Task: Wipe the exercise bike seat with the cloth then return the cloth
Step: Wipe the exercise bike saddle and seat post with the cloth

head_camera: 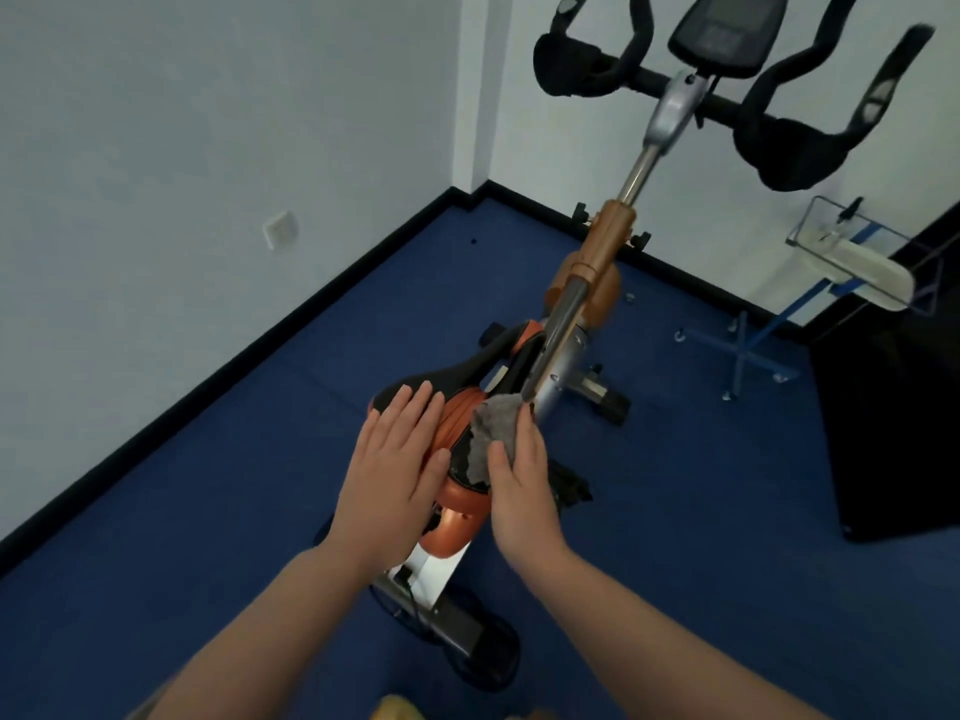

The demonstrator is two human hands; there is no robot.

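Note:
The exercise bike's seat (457,407) is black with orange trim and lies in the middle of the view, its nose pointing away toward the handlebars. My left hand (397,459) rests flat on the seat's left side, fingers spread and holding nothing. My right hand (519,475) grips a grey cloth (496,428) and presses it onto the right side of the seat. Both hands hide much of the seat's rear half.
The bike's orange and silver frame (587,283) runs up to black handlebars (779,132) and a console (727,28). White walls close the left and back. A blue-framed stand (748,350) and a dark block (893,407) stand on the blue floor at right.

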